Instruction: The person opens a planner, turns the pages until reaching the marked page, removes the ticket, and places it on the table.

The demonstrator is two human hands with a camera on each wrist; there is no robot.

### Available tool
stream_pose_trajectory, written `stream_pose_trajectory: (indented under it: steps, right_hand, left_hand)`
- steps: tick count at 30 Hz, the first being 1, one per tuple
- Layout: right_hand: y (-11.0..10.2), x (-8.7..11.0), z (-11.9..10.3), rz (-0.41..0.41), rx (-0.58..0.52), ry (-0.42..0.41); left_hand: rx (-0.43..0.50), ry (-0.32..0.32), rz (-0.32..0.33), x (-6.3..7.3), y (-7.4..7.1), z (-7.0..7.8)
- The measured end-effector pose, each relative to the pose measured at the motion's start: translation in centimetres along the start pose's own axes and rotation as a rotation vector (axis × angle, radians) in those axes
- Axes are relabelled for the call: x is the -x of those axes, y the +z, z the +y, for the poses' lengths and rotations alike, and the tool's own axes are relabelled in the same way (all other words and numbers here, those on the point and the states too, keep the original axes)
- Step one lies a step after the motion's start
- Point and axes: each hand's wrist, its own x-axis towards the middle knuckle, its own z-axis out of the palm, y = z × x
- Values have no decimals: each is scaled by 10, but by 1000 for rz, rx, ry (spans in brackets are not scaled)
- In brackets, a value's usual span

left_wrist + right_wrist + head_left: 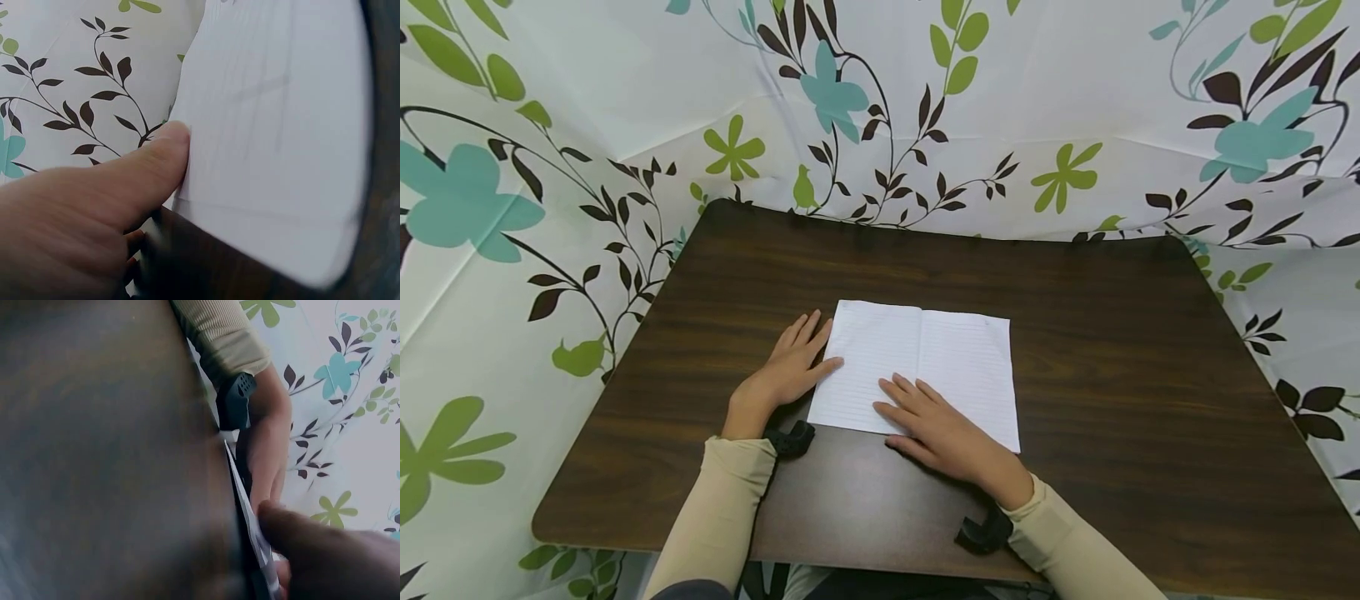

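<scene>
An open notebook (880, 342) with lined white pages lies flat on the dark wooden table. Its fold runs down between the two pages. My left hand (786, 367) is at the notebook's left edge, fingers straight, with the thumb over the page's margin; the left wrist view shows that thumb against the page (269, 125). Across the lower middle of the notebook lies my right hand (940, 429), its fingers extended and spread over the paper. In the right wrist view the notebook (250, 519) appears edge-on and thin, beside the right hand.
The brown table (1112, 358) reaches out on both sides of the notebook, its front edge close to the person's lap. A white curtain (647, 75) with leaf and flower prints hangs behind and beside it. Black wrist devices (985, 531) sit under both wrists.
</scene>
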Motion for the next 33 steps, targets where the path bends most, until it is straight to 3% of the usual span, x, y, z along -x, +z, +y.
stream_pose_trajectory:
  steps: [4, 9, 15, 18, 24, 33]
  right_hand:
    - [-3, 1, 5, 80, -91, 18]
    - [-13, 2, 15, 238, -212, 81]
    - [-22, 6, 34, 383, -211, 203]
    - [-24, 10, 44, 389, -148, 311]
    - [-30, 19, 57, 305, -46, 491]
    - [-34, 29, 77, 306, 31, 609]
  left_hand:
    - [1, 5, -7, -1, 0, 0]
    - [15, -1, -12, 0, -1, 2]
    - [16, 1, -15, 0, -1, 3]
    - [18, 1, -16, 0, -2, 3]
    - [18, -4, -18, 1, -2, 3]
    - [22, 9, -19, 0, -1, 2]
